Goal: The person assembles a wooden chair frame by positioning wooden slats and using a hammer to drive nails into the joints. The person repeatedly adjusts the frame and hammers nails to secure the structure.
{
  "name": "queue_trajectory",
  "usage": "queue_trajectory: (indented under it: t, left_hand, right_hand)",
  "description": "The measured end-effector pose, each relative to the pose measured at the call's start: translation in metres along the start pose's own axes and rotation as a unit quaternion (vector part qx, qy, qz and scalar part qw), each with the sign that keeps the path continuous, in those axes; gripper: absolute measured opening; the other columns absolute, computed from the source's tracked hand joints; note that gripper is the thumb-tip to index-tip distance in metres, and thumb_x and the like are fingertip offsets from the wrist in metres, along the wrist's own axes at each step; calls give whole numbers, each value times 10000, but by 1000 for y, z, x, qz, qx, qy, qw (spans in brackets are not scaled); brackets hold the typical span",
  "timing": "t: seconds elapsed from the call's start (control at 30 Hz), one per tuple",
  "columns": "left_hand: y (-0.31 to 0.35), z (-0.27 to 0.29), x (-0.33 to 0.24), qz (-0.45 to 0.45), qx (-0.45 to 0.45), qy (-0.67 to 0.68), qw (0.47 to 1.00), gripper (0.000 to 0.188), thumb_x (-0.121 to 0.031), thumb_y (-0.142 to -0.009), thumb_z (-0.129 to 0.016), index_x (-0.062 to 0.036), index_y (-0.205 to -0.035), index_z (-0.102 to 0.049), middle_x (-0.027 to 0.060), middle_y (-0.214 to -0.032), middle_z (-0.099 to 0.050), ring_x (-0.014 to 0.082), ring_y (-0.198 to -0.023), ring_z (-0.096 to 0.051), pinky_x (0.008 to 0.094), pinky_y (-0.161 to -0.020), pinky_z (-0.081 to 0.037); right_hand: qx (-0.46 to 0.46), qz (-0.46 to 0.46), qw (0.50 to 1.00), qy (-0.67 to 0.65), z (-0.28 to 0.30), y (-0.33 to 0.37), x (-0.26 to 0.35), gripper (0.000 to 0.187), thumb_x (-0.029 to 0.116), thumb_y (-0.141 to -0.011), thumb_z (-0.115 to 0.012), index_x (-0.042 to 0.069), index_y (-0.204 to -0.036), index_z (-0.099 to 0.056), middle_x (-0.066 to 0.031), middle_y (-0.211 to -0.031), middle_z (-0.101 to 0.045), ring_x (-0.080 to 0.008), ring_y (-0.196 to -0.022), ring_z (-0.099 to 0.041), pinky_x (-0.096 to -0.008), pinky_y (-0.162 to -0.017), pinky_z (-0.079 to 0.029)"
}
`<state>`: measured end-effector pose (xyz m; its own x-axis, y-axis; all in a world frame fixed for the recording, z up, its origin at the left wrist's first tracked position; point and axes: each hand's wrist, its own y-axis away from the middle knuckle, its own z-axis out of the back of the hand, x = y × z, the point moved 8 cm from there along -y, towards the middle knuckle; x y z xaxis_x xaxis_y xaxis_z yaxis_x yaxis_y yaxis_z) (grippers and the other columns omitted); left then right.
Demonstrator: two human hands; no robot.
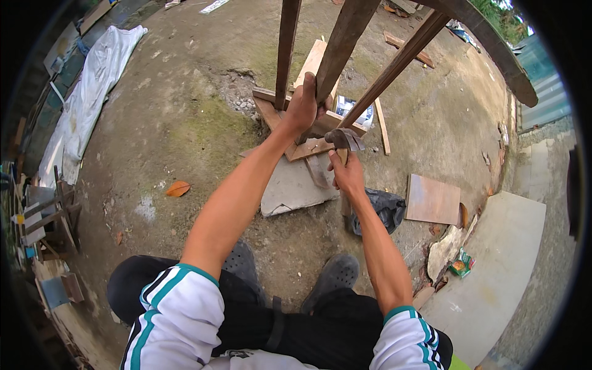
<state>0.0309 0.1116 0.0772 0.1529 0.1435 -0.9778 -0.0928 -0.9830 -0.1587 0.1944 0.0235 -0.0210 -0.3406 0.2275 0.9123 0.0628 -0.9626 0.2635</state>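
A frame of brown wooden slats rises at the top middle, standing on a small angular wooden base (309, 148). My left hand (300, 110) is wrapped round the middle upright slat (349, 43), just above the base. In my right hand (349, 174) is a claw hammer (346, 140), gripped by its wooden handle close below the head. The hammer head is beside the base's right corner and the lower end of the right slat (394, 66); whether it touches them I cannot tell. Part of my left hand's fingers is hidden behind the slat.
A flat concrete slab (295, 192) lies below the base. Nearby are a black plastic bag (383, 211), a blue-and-white can (364, 113) and a brown square board (433, 200). A pale sheet (499, 271) lies at right. White sheeting (92, 98) and scrap wood lie left.
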Motion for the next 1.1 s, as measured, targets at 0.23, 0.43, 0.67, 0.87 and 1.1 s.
queue_trajectory:
  t: [0.23, 0.43, 0.67, 0.87, 1.1]
  left_hand:
    - [1, -2, -1, 4, -16, -2, 1000, 839, -780, -908, -117, -65, -706, -509, 4, -537, -434, 109, -450, -424, 256, -441, -345]
    - [0, 0, -1, 25, -14, 10, 1000, 853, -785, -905, -138, -61, -676, -526, 11, -530, -437, 115, -464, -428, 267, -451, -338]
    - [-1, 11, -2, 32, -31, -11, 999, 866, -784, -904, -95, -65, -654, -509, 10, -506, -410, 127, -443, -427, 269, -450, -335]
    - [-6, 3, -3, 14, -15, -7, 1000, 859, -795, -896, -107, -72, -652, -502, 5, -506, -409, 125, -438, -416, 269, -443, -330]
    - [-7, 11, 5, 48, -19, 12, 999, 861, -814, -880, -120, -77, -652, -502, -6, -514, -397, 116, -445, -406, 266, -450, -328]
  right_hand:
    - [-53, 79, 992, 79, -1, 15, -6, 286, 296, -906, -643, 16, -932, -597, -87, -631, -577, -203, -490, -543, -362, -458, -399]
    - [-35, 96, 987, 121, -8, 17, 17, 318, 301, -881, -662, 0, -981, -627, -133, -703, -612, -257, -610, -583, -400, -567, -443]
    - [-137, 207, 969, -7, 14, 25, 82, 340, 339, -911, -646, 1, -910, -609, -55, -564, -559, -137, -417, -531, -326, -411, -402]
    - [13, -8, 996, 86, -16, 13, 20, 269, 262, -892, -608, -6, -886, -593, -93, -546, -554, -213, -393, -551, -374, -395, -425]
    - [-154, 264, 951, 50, 22, 38, 97, 231, 114, -886, -641, -3, -1085, -628, -189, -944, -674, -323, -846, -672, -407, -744, -509]
